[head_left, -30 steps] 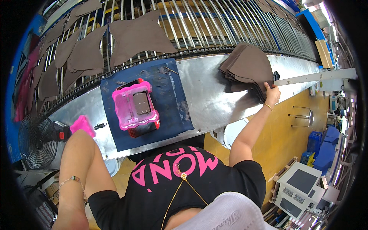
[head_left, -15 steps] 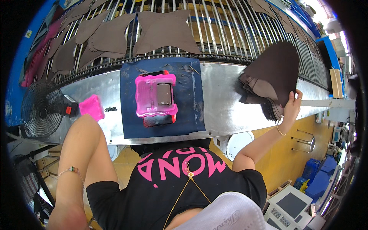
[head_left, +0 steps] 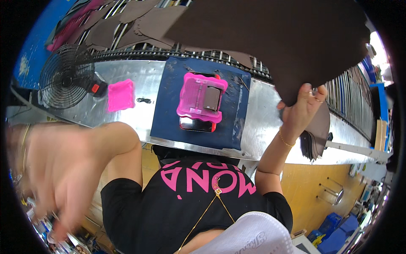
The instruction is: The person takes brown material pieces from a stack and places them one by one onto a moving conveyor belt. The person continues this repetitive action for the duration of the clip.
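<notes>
My right hand grips the narrow lower end of a large dark brown fabric piece, raised over the right of the metal table and the slatted conveyor. Below that hand, a stack of similar brown pieces lies at the table's right edge. At the far left my left hand is raised near the camera, its fingers smeared by motion. On a dark blue mat at mid-table stands a pink tray with a small grey-brown item in it. A red-edged phone-like object sticks out under the tray.
A black wire fan stands at the table's left. Beside it lie a pink wavy-edged tray and a coiled black cable. Behind the metal table runs the conveyor carrying more brown pieces. A stool stands on the floor at right.
My right hand has lifted one brown piece off the stack, up and toward the camera. My left hand has swung up into view at the left. The view has shifted a little.
</notes>
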Demonstrator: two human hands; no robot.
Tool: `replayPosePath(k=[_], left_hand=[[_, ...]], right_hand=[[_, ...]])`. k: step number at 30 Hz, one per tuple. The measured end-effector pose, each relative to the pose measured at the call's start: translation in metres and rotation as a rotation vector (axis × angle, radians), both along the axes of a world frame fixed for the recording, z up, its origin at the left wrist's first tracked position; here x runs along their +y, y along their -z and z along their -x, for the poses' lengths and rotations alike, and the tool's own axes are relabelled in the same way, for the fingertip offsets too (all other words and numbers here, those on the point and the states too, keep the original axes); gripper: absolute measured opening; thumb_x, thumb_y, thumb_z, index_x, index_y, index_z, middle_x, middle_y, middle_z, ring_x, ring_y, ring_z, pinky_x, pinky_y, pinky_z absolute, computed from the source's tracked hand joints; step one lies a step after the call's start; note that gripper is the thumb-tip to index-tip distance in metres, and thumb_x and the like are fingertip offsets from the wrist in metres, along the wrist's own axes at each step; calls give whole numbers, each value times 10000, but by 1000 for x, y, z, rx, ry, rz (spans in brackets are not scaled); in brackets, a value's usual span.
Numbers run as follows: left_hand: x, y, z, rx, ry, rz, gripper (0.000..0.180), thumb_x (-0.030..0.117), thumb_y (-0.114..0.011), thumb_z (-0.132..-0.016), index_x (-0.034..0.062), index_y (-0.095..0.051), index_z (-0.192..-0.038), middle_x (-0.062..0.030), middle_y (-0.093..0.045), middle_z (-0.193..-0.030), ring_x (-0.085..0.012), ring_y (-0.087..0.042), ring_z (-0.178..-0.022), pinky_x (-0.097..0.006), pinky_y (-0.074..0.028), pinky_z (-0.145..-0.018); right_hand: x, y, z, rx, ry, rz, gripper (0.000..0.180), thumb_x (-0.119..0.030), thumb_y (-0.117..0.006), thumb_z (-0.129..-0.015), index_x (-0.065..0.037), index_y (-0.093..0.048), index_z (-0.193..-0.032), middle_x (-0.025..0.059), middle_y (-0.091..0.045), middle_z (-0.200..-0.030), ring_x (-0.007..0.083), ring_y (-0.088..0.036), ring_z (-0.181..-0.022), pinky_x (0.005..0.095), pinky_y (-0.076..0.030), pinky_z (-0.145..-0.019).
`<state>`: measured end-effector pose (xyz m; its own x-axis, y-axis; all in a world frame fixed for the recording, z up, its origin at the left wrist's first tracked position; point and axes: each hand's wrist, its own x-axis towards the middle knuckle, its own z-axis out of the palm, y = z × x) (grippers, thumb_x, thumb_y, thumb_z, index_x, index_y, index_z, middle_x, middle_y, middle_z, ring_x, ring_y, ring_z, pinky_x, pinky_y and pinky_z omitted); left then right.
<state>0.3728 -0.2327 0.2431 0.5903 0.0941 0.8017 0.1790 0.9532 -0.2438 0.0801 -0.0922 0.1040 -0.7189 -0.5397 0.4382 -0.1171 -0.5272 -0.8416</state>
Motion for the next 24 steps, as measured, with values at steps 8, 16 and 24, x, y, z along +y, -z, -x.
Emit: replayPosePath(k=[8,16,24], left_hand=[[-60,106,-15,-1095,683,-1299,266,138,-567,-913,-7,-563,-1136,-119,-647,-954,-186,-661,-775,-264,-511,-652],[-74,109,-54,-977,86,-1202,165,118,-627,-877,9,-648,-999,-45,-636,-696,-80,-597,-593,-190,-439,-526],[-82,120,-61,-1174,69,-1182,106,41,-626,-857,-23,-636,-941,-11,-568,-699,-47,-551,-583,-186,-408,-526]], right_hand=[[-30,5,-44,32,-333,-146,330,-71,-490,-935,-48,-289,-1195,195,-549,-1058,238,-649,-634,275,-555,-425],[-46,24,-61,731,-183,-481,132,-71,-702,-773,-18,-647,-882,112,-663,-689,214,-656,-633,279,-482,-548],[-42,26,-58,917,-140,-409,314,31,-635,-685,-96,-679,-968,111,-682,-825,256,-650,-670,299,-494,-595]])
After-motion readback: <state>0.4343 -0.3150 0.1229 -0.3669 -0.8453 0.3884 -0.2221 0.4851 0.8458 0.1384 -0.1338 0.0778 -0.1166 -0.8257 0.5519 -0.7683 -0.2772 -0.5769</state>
